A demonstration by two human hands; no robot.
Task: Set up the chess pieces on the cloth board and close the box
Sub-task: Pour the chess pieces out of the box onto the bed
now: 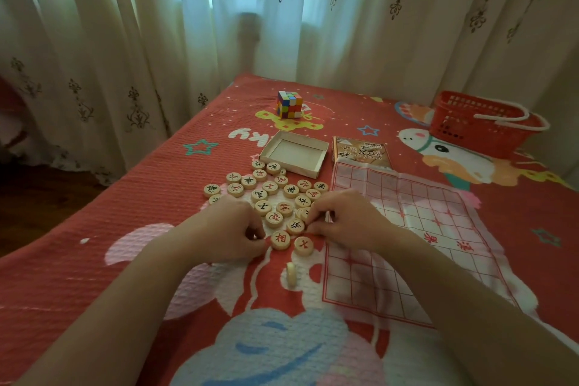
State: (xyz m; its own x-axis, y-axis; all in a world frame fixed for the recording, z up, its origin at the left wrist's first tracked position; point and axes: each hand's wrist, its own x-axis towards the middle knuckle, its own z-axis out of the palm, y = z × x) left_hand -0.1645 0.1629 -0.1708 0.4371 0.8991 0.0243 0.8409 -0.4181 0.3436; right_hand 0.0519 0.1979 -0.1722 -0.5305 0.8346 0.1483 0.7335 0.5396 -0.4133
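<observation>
Our pieces (275, 194) lie heaped on the bed (156, 197), just left of the bare board (423, 229); the box (293, 155) sits open behind them. Our right hand (344, 219) pinches 1 piece at the heap's edge; our left hand (232, 226) curls beside another, and we cannot tell whether it grips. We should lift each piece clear, read its face, and seat it on a line crossing without rucking the cloth.

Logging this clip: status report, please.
Left hand, right hand pinching xiangqi pieces in the pile. Cloth board bare; box tray open, lid apart. Nothing blocking.
</observation>
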